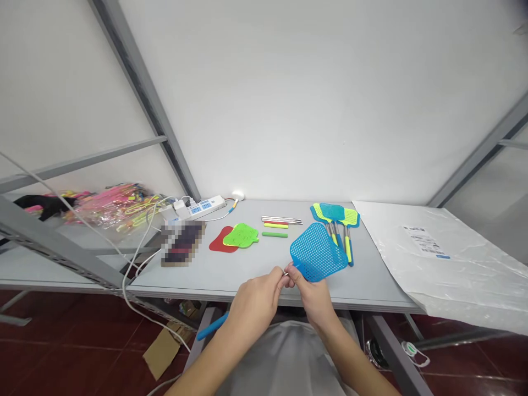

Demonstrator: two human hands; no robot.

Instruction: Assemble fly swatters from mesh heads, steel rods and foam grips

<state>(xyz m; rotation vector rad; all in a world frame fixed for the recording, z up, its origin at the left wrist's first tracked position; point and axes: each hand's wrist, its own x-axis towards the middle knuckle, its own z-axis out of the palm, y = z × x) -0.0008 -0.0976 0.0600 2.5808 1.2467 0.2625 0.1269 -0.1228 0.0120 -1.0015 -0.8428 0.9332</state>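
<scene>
My left hand (256,296) pinches a thin metal rod just over the table's front edge. From behind my left forearm sticks out a blue handle (212,326), seemingly on the same rod. My right hand (314,300) grips the neck of a blue perforated fly swatter head (317,253), where the rod meets it; the joint itself is hidden by my fingers. A green swatter head (241,236) partly covers a red one (223,241) to the left. Beyond my hands lie several metal rods (281,219), a yellow handle tube (276,226) and a green handle tube (274,235).
Several assembled fly swatters (335,214) lie in a fanned pile at right. White wrapping (421,247) with a label covers the table's right end. A power strip (206,206), cables and a pixelated dark object (182,245) occupy the left. Plastic-bagged goods (115,206) fill the neighbouring shelf.
</scene>
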